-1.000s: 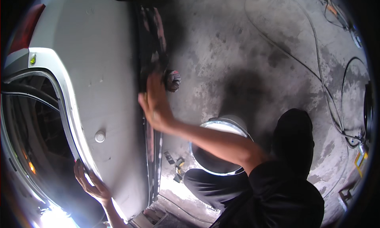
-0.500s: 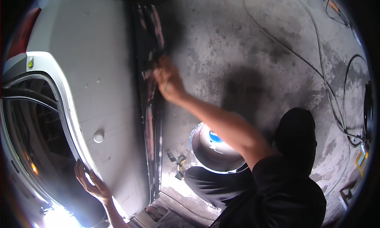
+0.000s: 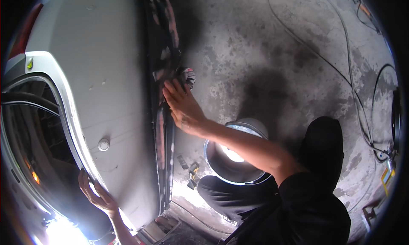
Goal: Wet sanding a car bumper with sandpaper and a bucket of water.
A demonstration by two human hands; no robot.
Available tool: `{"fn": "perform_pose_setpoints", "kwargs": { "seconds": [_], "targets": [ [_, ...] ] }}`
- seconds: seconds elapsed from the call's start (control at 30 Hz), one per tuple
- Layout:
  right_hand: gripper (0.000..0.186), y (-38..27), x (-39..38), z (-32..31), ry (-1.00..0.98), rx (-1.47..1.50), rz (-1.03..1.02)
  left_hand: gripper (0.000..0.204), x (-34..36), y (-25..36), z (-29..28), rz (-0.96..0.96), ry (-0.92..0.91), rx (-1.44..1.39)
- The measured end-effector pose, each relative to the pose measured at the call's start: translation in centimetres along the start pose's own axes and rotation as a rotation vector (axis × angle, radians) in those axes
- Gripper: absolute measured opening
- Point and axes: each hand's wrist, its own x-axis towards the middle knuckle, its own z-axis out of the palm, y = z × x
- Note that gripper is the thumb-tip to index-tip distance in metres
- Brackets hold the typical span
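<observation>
A grey-white car body panel (image 3: 115, 117), with a dark lower strip (image 3: 164, 189) marked by pinkish patches, runs along my left side. My right hand (image 3: 185, 111) lies on that strip, fingers stretched out nearly flat against a patched stretch. Just beyond its fingertips sits a small rounded, dark-and-light bundle (image 3: 188, 77) with a pinkish edge; its kind is unclear, and I cannot tell whether the fingers touch it. My left hand (image 3: 98, 196) rests with fingers apart on the bright edge below the car window (image 3: 42, 147), holding nothing.
A round bucket (image 3: 206, 160) stands by my bent leg, partly under my right forearm. Small dark and yellow pieces (image 3: 193, 174) lie on the concrete floor (image 3: 238, 45) beside it. Cables (image 3: 315, 55) cross the floor at right. A bright lamp glare (image 3: 66, 232) shows lower left.
My right hand has come slightly down toward me along the strip, and its fingers have straightened. The bundle beyond them has come into view. My left hand stays put.
</observation>
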Motion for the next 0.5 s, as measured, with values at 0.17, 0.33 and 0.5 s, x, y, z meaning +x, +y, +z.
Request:
{"fn": "perform_pose_setpoints", "kwargs": {
  "seconds": [0.17,0.33,0.5],
  "targets": [
    [0.07,4.7,4.4,-1.9,0.054,-0.138,0.103,0.051,0.2,-0.4,0.4,0.002,-0.004,-0.047],
    [0.051,8.8,2.2,-1.2,0.425,0.369,0.194,0.055,0.5,0.3,0.2,-0.012,-0.009,-0.031],
    [0.051,6.8,4.5,-3.4,0.481,0.197,0.012,0.052,0.6,0.5,0.0,0.003,-0.014,-0.033]
  ]
}}
